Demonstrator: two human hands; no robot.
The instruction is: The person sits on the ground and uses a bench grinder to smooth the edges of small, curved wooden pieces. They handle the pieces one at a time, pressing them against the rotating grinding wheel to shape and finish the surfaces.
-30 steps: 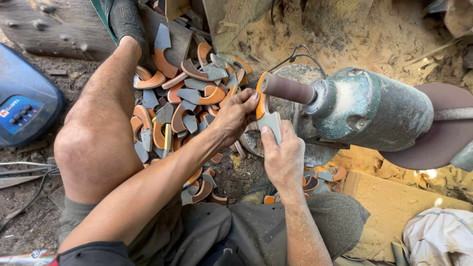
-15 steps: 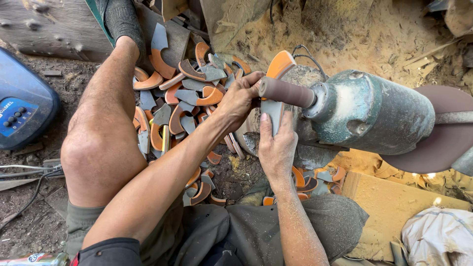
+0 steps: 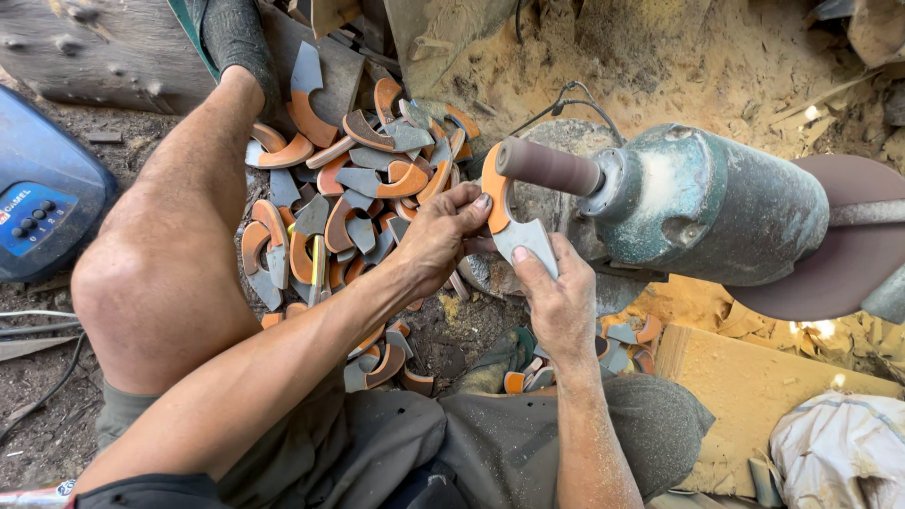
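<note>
Right of centre, a big green motor (image 3: pixel 716 203), dusty, lying on its side, with a dark disc (image 3: pixel 830 269) on its right end. Behind it, across the upper right of the frame, a bank of sawdust (image 3: pixel 698 57). At the left, a bare knee and shin (image 3: pixel 160 273) running up to a dark sock near the top edge. Far left, a blue box (image 3: pixel 42 203) with buttons (half out of frame). Lower right, a pale wooden block (image 3: pixel 754 386) and beside it a crumpled white bag (image 3: pixel 839 452).

Centre and upper centre, a pile of curved pieces (image 3: pixel 349 198), orange and grey, spread over the dirt floor between shin and motor; a few more lying below the motor.

Jutting left from the motor, a brown sanding drum (image 3: pixel 551 168). Pressed against its tip, just left of centre-right, a curved orange and grey piece (image 3: pixel 514 221), orange arc wrapped round the drum end, grey part pointing down.

Left hand (image 3: pixel 438 236) closed on that piece from the left, fingertips on the orange arc. Right hand (image 3: pixel 561 302) clamped on it from below, thumb flat on the grey part.
</note>
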